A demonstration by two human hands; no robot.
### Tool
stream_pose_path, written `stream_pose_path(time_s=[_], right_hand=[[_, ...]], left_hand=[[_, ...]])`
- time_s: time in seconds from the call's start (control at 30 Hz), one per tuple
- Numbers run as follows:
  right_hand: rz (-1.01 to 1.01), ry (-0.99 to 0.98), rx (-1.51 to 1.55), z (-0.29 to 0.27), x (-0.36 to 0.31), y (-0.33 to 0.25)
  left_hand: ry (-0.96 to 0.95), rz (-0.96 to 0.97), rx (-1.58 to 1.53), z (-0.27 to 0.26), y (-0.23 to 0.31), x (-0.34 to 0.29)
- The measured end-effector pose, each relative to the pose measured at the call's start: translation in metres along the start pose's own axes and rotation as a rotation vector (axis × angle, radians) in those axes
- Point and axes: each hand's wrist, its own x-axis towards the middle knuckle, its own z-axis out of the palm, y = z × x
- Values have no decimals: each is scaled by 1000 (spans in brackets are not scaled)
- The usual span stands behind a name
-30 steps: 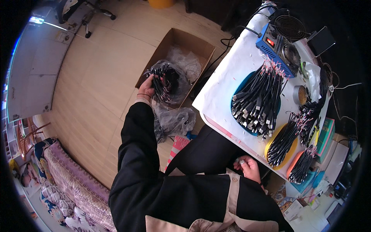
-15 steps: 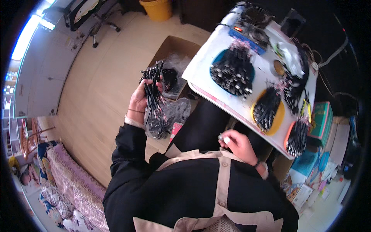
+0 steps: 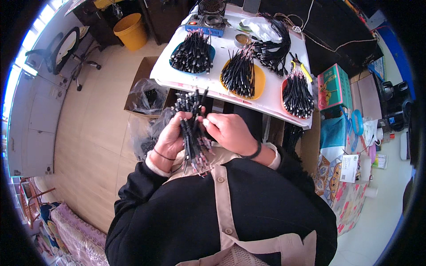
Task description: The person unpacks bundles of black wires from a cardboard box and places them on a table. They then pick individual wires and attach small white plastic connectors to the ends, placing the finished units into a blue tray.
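Note:
In front of my chest, my left hand [image 3: 169,138] is wrapped round a thick bundle of short black cables [image 3: 190,133], held roughly upright. Pinkish wire ends spread at the bottom of the bundle, and dark connector ends stick up at the top. My right hand [image 3: 231,133] is closed against the bundle's right side, its fingertips on the cables near the top. Whether it grips one cable or several is hidden by the fingers. Beyond my hands, more black cables lie piled on a blue-green plate [image 3: 212,54], a yellow plate [image 3: 259,84] and an orange-red tray [image 3: 284,86].
The white table [image 3: 177,79] also carries a blue-cased electric hotplate [image 3: 205,25], a small round tin [image 3: 242,41], a loose cable heap [image 3: 277,44] and yellow-handled cutters [image 3: 305,71]. Left of it stands a cardboard box [image 3: 144,71] with plastic bags. A green box [image 3: 335,88] is at the right.
My left hand has brought the cable bundle in from the left to my chest. My right hand has moved up to it and touches the cables. The view has turned toward the right.

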Motion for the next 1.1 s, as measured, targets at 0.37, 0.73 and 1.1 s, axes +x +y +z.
stream_pose_path(time_s=[0.37, 0.73, 1.1], right_hand=[[-26, -136, 89, -21, -42, 3], [-721, -241, -94, 10, -1, 27], [-511, -10, 276, 54, 11, 57]], left_hand=[[-91, -73, -117, -13, -27, 18], [-191, 39, -18, -51, -48, 24], [-122, -295, -574, -40, -31, 35]])
